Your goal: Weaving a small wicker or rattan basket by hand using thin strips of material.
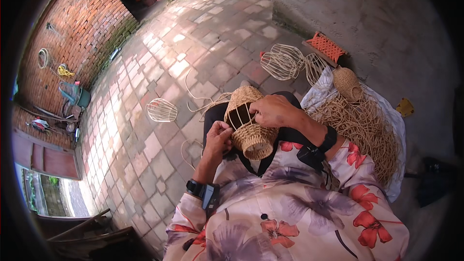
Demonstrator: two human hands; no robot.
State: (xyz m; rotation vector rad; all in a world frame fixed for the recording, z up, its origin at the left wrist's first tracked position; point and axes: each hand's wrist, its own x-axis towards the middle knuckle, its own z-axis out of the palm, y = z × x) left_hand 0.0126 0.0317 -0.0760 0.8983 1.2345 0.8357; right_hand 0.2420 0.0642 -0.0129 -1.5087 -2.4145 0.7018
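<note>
A partly woven vase-shaped basket [252, 137] of tan cord rests on my lap, its round end tilted toward me. Both ends are covered in weave, while bare pale ribs cross a dark gap in the middle. My left hand [220, 136] is at the left edge of that gap, thumb and fingers pinched against the basket. From the right, my right hand [274, 111] reaches over with curled fingers gripping the ribs; the fingertips are partly hidden. A loose tan cord [203, 100] trails from the basket's left side onto the paving.
To the right, a heap of tan cord [360, 128] lies on a white sheet [394, 116], with a finished woven basket [347, 83] at its top. Bare frames [282, 62] and an orange woven piece [327, 47] sit near the wall. Another frame [162, 110] stands on the left paving.
</note>
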